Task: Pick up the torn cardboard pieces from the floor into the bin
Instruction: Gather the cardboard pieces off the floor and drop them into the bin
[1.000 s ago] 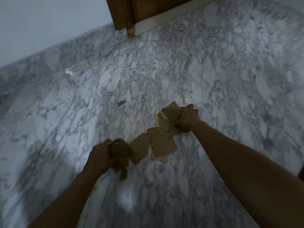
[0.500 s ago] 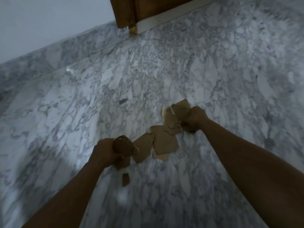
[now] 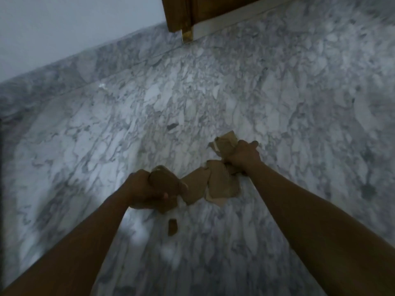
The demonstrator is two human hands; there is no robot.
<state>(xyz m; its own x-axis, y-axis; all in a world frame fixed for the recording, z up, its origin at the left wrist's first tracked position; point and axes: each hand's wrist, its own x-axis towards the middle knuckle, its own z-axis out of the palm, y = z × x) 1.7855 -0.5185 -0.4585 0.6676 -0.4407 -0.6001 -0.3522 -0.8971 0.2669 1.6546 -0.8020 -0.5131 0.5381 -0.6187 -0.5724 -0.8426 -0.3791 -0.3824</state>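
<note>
Torn brown cardboard pieces lie on the grey marble floor (image 3: 213, 99). My left hand (image 3: 145, 191) grips a bunch of cardboard pieces (image 3: 164, 182). My right hand (image 3: 243, 157) grips another bunch of cardboard pieces (image 3: 224, 144), some sticking out above the fist. Between the two hands, two larger flat pieces (image 3: 222, 184) lie on the floor, partly overlapping. One small scrap (image 3: 172, 227) lies alone just below my left hand. No bin is in view.
A marble skirting (image 3: 74, 71) runs along a pale wall (image 3: 64, 24) at the upper left. A wooden door frame (image 3: 179, 13) stands at the top centre. A dark edge (image 3: 1, 189) shows at the far left.
A small scrap has come free below my left hand and now lies alone on the floor. Both hands keep their bunches; the view has shifted slightly.
</note>
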